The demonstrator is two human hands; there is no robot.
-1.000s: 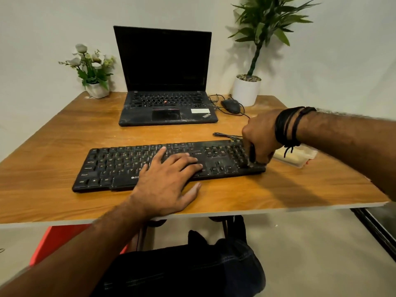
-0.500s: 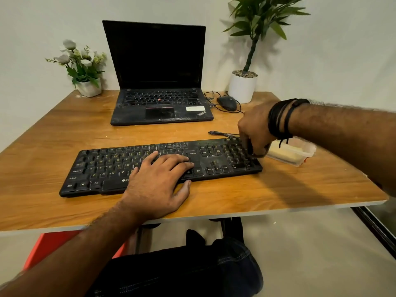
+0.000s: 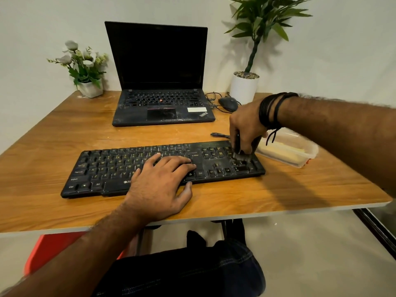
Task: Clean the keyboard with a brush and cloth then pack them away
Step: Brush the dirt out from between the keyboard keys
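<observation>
A black keyboard (image 3: 111,166) lies across the wooden table (image 3: 300,189). My left hand (image 3: 159,185) rests flat on its middle keys with the fingers spread. Over the number pad at the keyboard's right end, my right hand (image 3: 246,127) grips a small dark brush (image 3: 241,154). Its pale bristles touch the keys. A clear plastic box (image 3: 300,151) with a yellowish cloth (image 3: 282,151) inside sits just right of the keyboard, partly hidden by my wrist.
An open black laptop (image 3: 162,99) stands behind the keyboard. A mouse (image 3: 228,103) with a tangled cable lies to its right. A white potted plant (image 3: 244,86) is at the back right, a small flower pot (image 3: 90,88) at the back left.
My right hand with the brush has shifted over the number pad, and the bristles now show on the keys. My left hand has stayed on the keyboard. The camera view has shifted.
</observation>
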